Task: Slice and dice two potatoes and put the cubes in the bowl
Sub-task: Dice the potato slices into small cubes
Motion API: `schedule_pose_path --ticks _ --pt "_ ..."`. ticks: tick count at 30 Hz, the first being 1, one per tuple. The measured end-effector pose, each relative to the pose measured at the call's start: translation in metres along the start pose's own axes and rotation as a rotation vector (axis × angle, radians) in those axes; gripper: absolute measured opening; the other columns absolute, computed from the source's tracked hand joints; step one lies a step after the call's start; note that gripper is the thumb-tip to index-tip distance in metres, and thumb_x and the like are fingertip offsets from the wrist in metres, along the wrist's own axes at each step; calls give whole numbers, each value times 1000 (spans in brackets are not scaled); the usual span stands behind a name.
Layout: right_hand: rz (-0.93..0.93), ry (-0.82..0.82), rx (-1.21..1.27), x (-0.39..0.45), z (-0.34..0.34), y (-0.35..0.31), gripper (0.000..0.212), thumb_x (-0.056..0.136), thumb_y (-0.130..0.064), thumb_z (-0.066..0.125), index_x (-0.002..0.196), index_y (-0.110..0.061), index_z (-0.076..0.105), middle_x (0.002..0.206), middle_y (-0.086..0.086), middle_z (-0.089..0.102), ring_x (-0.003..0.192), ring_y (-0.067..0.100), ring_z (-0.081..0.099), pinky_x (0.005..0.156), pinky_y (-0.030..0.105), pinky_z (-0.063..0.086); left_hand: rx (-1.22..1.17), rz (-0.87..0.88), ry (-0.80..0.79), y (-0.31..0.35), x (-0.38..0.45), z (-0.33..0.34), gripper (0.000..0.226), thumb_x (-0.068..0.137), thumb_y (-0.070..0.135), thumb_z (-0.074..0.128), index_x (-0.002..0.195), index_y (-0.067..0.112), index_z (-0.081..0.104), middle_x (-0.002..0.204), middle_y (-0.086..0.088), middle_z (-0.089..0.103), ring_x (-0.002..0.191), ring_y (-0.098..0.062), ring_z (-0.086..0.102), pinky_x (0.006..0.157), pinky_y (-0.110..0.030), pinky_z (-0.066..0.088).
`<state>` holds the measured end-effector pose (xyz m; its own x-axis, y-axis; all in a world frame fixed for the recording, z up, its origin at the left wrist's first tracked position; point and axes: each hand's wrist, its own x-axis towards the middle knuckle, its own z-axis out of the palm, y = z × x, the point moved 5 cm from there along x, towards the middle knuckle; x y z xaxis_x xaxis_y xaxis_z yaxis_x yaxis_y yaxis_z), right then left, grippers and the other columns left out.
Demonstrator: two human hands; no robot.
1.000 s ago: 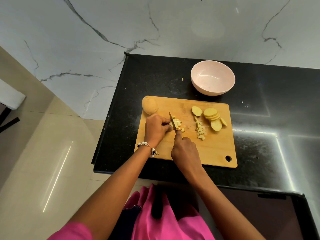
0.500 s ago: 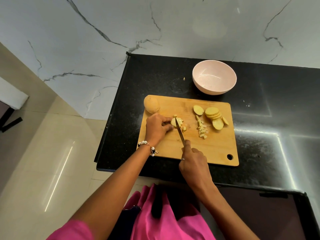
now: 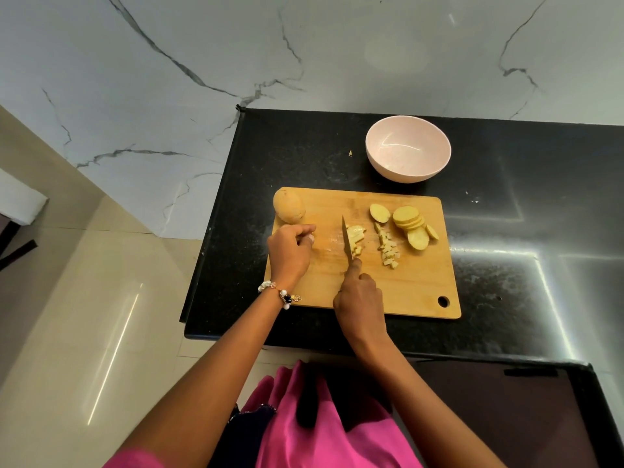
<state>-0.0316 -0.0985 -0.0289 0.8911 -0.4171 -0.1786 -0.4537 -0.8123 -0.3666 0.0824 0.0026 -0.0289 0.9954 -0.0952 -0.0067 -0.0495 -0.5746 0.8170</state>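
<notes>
Nearest, the right hand (image 3: 359, 300) grips the handle of the knife (image 3: 347, 238), forefinger laid along the spine, the blade edge-down on the cutting board (image 3: 415, 288) against a small heap of fresh cubes (image 3: 356, 238). Beside it the left hand (image 3: 290, 248) rests on the board with its fingers curled in; whether it pinches a scrap of potato I cannot tell. A second row of cubes (image 3: 388, 248) lies just right of the first, and further right sits a fanned stack of slices (image 3: 410, 220) with a skin-on end piece (image 3: 378, 212) next to it. These cut pieces are light, stiff and probably damp, likely to cling to the blade and slide on the wood, so they are best scooped up in a cupped hand or swept along with the flat of the blade rather than picked one by one. At the board's far left corner the whole potato (image 3: 289, 206) lies uncut; being round, firm and heavier, it could roll unless held from above, fingertips tucked back. Beyond the board, on the black counter (image 3: 506, 231), stands the pink bowl (image 3: 408, 148), holding no cubes, with nothing between it and the board. One stray potato chip (image 3: 350, 153) lies left of the bowl.
</notes>
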Motion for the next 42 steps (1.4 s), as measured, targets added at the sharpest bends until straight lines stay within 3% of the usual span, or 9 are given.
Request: schedule_pose_path --ticks 8,13,17,21,25,28,31,35,42 --pt "97 9 12 -10 -14 42 58 94 -8 33 150 -7 15 114 17 56 97 36 56 75 39 42 -3 6 1 13 5 11 20 88 11 62 106 14 71 106 1 70 95 -9 62 83 -18 46" --pt "41 53 22 -7 -23 60 54 96 -13 36 148 -10 24 102 15 61 89 34 58 66 36 36 6 97 -102 38 16 28 22 89 10 60 109 12 69 110 0 69 92 -1 57 72 -2 39" --pt "24 126 307 -8 -45 68 43 97 -14 44 139 -5 45 91 16 69 78 30 62 66 36 44 163 323 -259 65 37 54 30 89 8 61 118 14 65 118 -3 65 107 -14 58 92 -23 46" --pt "107 183 464 -13 -65 81 39 97 -15 49 135 -3 49 105 17 69 91 29 63 73 29 43 440 547 -508 83 55 89 47 89 5 59 133 21 52 133 -1 53 116 -18 49 96 -24 38" --pt "149 194 485 -15 -67 85 39 98 -17 49 135 -5 49 88 12 70 70 24 61 64 30 41 615 667 -660 91 60 108 54 86 19 65 136 26 47 135 0 51 122 -21 42 100 -40 42" --pt "157 197 488 -14 -64 88 39 98 -16 49 135 -5 49 76 8 67 56 13 51 58 23 40 666 697 -641 94 64 109 51 88 23 63 137 26 47 130 -2 52 118 -21 42 97 -37 41" --pt "143 211 492 -13 -63 86 39 97 -16 50 134 -5 49 66 1 61 49 7 46 52 19 36 626 676 -630 93 67 105 49 88 25 63 135 25 49 123 -4 52 111 -18 44 90 -30 41" --pt "118 212 504 -8 -63 82 40 97 -17 50 135 -5 49 83 10 69 56 13 51 55 27 39 433 545 -515 93 69 89 37 84 24 68 120 17 63 107 -5 56 87 -9 46 77 -23 42" --pt "32 208 504 -3 -57 67 39 97 -18 51 134 -7 50 81 9 69 48 7 47 46 24 35 39 153 -247 59 58 41 20 83 20 71 102 14 70 90 4 68 78 -7 64 71 -18 52"
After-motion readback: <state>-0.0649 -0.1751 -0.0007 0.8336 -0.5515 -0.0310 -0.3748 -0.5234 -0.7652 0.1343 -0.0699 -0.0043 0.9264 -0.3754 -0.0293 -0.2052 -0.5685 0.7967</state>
